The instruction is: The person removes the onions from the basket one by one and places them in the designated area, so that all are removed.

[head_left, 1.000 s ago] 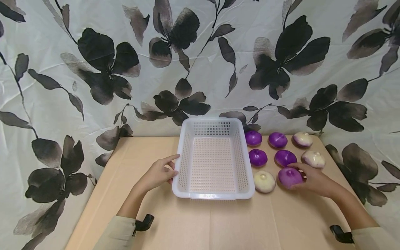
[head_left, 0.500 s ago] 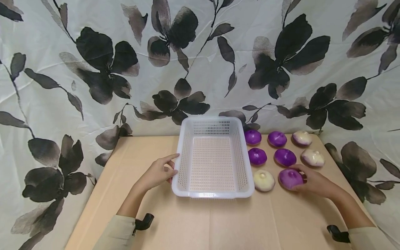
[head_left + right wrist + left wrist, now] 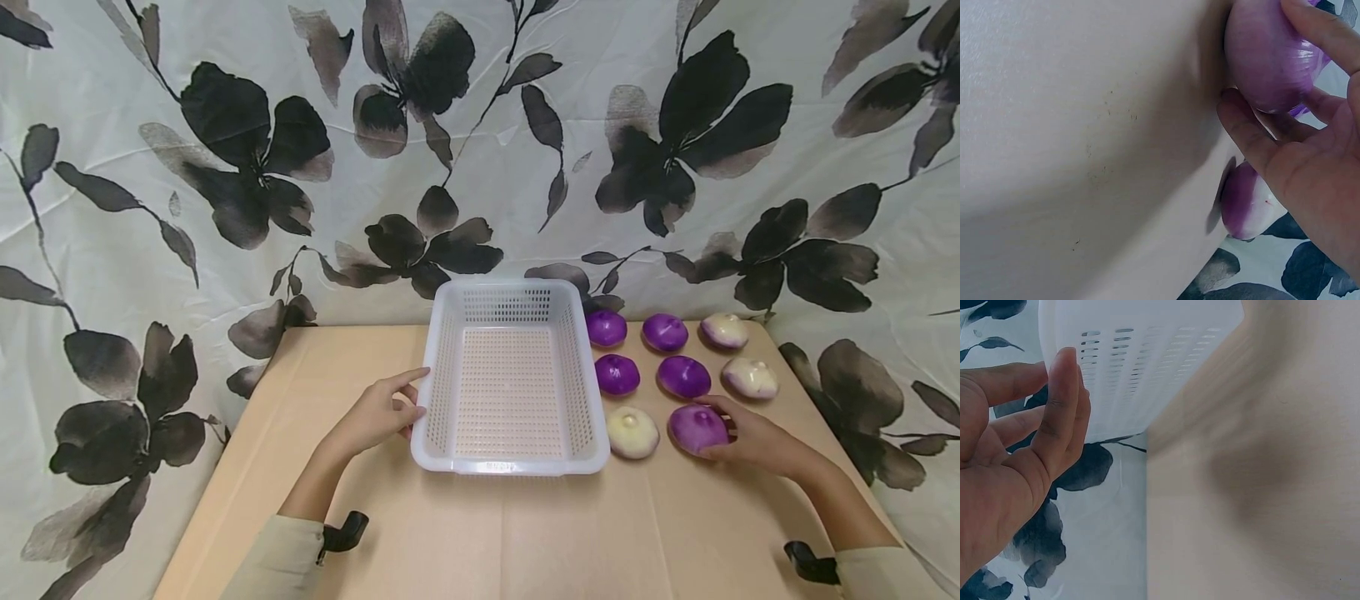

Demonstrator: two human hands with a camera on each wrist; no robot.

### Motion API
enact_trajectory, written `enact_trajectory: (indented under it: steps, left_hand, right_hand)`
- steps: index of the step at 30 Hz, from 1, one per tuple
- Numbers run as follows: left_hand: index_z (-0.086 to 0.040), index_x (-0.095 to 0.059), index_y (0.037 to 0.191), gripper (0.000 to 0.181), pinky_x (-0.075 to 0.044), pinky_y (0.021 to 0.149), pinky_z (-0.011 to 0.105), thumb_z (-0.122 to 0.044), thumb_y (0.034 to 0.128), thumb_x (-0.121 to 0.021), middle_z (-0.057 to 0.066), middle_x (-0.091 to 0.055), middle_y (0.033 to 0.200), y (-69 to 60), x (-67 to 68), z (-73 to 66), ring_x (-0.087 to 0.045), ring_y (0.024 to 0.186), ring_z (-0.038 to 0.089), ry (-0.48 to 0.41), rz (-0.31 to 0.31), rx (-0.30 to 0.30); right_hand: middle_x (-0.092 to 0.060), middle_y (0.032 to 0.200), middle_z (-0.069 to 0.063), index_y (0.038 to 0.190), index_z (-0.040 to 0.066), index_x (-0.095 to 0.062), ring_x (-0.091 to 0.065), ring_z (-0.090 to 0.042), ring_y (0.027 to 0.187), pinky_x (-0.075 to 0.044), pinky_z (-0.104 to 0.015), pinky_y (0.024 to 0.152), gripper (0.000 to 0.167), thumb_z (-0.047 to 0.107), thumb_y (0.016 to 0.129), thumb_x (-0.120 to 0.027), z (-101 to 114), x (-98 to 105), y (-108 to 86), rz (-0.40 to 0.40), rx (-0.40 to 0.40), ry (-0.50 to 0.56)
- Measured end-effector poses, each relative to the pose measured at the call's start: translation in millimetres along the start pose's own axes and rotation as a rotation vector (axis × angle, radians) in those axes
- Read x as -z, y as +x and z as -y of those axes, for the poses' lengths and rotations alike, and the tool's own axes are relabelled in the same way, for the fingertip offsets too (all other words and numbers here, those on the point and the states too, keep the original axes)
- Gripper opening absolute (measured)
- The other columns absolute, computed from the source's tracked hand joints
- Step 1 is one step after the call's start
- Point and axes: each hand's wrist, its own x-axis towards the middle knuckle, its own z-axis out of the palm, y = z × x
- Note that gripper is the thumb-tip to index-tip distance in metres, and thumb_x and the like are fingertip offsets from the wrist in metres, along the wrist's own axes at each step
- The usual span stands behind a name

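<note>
A white plastic basket point(image 3: 510, 460) with perforated walls and base stands on the table. My left hand point(image 3: 377, 419) holds its left rim, thumb and fingertips at the edge; the left wrist view shows fingers point(image 3: 1063, 394) against the outer wall. To the right, my right hand point(image 3: 753, 433) grips a purple onion point(image 3: 697, 429), with its fingers curled around the side. In the right wrist view the onion point(image 3: 1266, 56) sits between thumb and fingers, close to the tabletop. A pale yellow onion point(image 3: 633, 432) lies between the basket and the gripped onion.
Behind the gripped onion are several purple onions point(image 3: 683, 377) and two white-and-purple onions point(image 3: 750, 379), set in rows. A floral cloth point(image 3: 525, 192) hangs behind the table point(image 3: 502, 533), near the basket's far end.
Little differs. Both hands keep their places on the basket and the purple onion; the whole head view has shifted slightly.
</note>
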Motion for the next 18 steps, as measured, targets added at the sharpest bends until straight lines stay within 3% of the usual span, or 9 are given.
enact_trajectory:
  steps: [3,8,10,15,18]
  left_hand:
    - [0.0,-0.041,0.156,0.065,-0.065,0.068,0.053,0.002,0.0954,-0.064,0.023,-0.056,0.11,-0.3,-0.1,-0.1,-0.07,0.076,0.023,0.003,-0.001,0.0]
    - [0.0,-0.041,0.156,0.065,-0.065,0.067,0.052,0.002,0.0951,-0.064,0.022,-0.055,0.11,-0.5,-0.4,0.5,-0.069,0.075,0.022,0.005,-0.004,-0.002]
    - [0.0,-0.041,0.156,0.065,-0.065,0.067,0.052,0.002,0.0952,-0.064,0.022,-0.055,0.109,-0.4,-0.4,0.5,-0.069,0.075,0.022,0.005,-0.004,-0.002]
    - [-0.001,-0.041,0.156,0.065,-0.065,0.068,0.053,0.002,0.0954,-0.064,0.022,-0.055,0.11,-0.4,-0.5,-0.1,-0.07,0.075,0.022,0.004,-0.004,0.001]
    - [-0.001,-0.041,0.156,0.065,-0.065,0.068,0.053,0.002,0.0954,-0.064,0.022,-0.055,0.111,-0.5,-0.6,-0.3,-0.07,0.075,0.022,0.002,-0.004,0.003]
  right_hand:
    - [-0.055,0.135,-0.03,0.146,-0.008,-0.042,-0.055,-0.019,0.117,-0.054,-0.017,0.082,0.081,0.023,0.085,-0.085,-0.6,-0.9,-0.5,0.003,-0.006,0.001]
    - [-0.054,0.135,-0.032,0.146,-0.01,-0.041,-0.055,-0.042,0.12,-0.054,-0.017,0.081,0.08,0.019,0.085,-0.084,-0.5,-2.3,-0.6,0.013,0.006,0.009]
    - [-0.054,0.135,-0.032,0.146,-0.009,-0.041,-0.055,-0.045,0.12,-0.054,-0.017,0.08,0.08,0.019,0.085,-0.084,-0.6,-2.2,-0.5,0.008,0.007,0.004]
    - [-0.055,0.136,-0.032,0.146,-0.009,-0.042,-0.055,-0.043,0.12,-0.053,-0.017,0.081,0.079,0.019,0.085,-0.084,-1.8,-2.0,0.0,-0.004,0.011,-0.027]
    - [-0.054,0.136,-0.032,0.146,-0.009,-0.042,-0.056,-0.023,0.121,-0.054,-0.017,0.081,0.079,0.019,0.085,-0.084,-2.5,-1.7,0.3,-0.004,0.022,-0.031]
